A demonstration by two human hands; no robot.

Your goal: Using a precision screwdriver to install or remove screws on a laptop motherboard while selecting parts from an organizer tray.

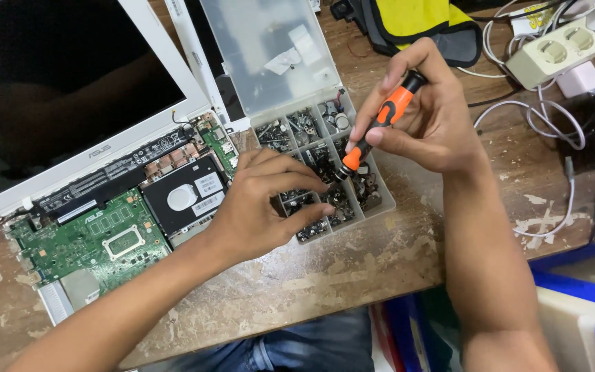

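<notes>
You are gripping an orange-and-black screwdriver (382,122) in your right hand (430,114) at frame centre, while your left hand (263,207) is pinching into the compartmented screw box (325,162). Both are lying on a worn, scuffed wooden counter (352,269), with an opened laptop (105,207) at left and cables (552,124) at upper right.

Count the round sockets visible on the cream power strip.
2: both on the cream plastic power strip at the table's upper right, side by side, one left, one right. More may lie outside the frame.

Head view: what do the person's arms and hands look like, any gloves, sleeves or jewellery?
Both the left hand and the right hand are bare: no gloves, rings, watch or bands visible. Both forearms are uncovered as far as the frame shows, with no sleeve in view. Fingernails are short.
</notes>
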